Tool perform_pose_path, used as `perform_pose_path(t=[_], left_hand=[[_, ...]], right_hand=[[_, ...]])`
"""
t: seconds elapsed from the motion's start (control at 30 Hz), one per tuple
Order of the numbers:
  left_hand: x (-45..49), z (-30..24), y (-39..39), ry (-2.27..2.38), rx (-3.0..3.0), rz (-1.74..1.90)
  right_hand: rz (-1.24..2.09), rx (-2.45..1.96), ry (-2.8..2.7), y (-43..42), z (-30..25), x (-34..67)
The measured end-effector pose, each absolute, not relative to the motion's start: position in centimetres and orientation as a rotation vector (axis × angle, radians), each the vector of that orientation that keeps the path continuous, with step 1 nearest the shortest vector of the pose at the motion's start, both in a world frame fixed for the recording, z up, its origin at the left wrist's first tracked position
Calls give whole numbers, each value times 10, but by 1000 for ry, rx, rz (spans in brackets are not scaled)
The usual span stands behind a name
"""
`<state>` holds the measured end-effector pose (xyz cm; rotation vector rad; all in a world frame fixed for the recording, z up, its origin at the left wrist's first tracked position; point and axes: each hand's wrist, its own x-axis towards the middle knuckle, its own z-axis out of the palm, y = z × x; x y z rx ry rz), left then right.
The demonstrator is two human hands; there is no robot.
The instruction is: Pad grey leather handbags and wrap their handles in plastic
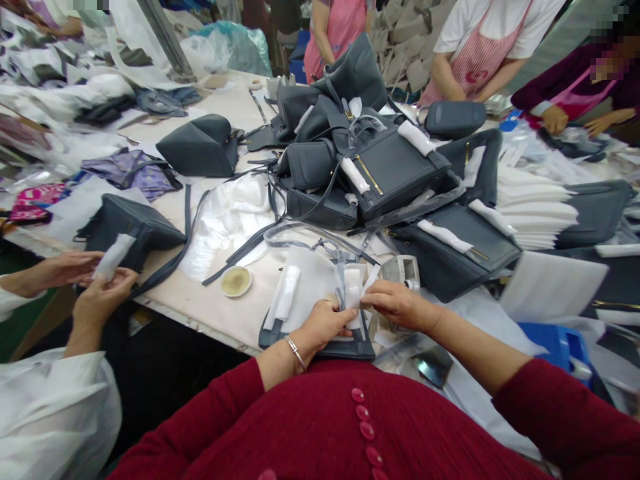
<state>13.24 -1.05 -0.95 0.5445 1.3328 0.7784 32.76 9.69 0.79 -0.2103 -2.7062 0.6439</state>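
A wide, cream-topped worktable (260, 270) carries a heap of dark slate-grey leather bags (395, 167), with a stack of folded white padding sheets (535, 207) to its right. Across the table stand people in pink aprons (493, 47); at the left, a co-worker in a white sleeve (55, 407) holds another grey bag (143, 227) by its white-wrapped handle.

Both forearms reach in from red sleeves to meet over a flat slate-grey leather bag panel (320, 348), which lies at the table's near edge beneath a pale sheet. The left hand (326, 325), thumb uppermost, grasps the narrow white wrapping (353, 283) on it; the right hand (395, 303), just beside, pinches a thin white strip (371, 277) between thumb and fingers.

A small round white dish (237, 281) left of the panel holds a yellowish substance. At the right sits a blue plastic bin (555, 343), its contents unclear.
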Motion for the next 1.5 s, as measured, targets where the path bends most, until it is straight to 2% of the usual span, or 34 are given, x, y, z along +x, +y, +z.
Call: perform_pose_path(t=[0.37, 0.77, 1.13, 1.33, 1.5], left_hand=[[135, -20, -9, 1495, 709, 637], [131, -26, -13, 1542, 940, 623], [134, -31, -12, 1571, 924, 703], [134, -31, -10, 1651, 984, 655], [135, -30, -10, 1670, 988, 642]], right_hand=[[434, -51, -2990, 88, 47, 293], [1032, -163, -2817, 106, 10, 272], [1250, -332, -2675, 106, 6, 270], [1185, -715, -2856, 110, 29, 254], [1037, -640, -3126, 119, 39, 238]])
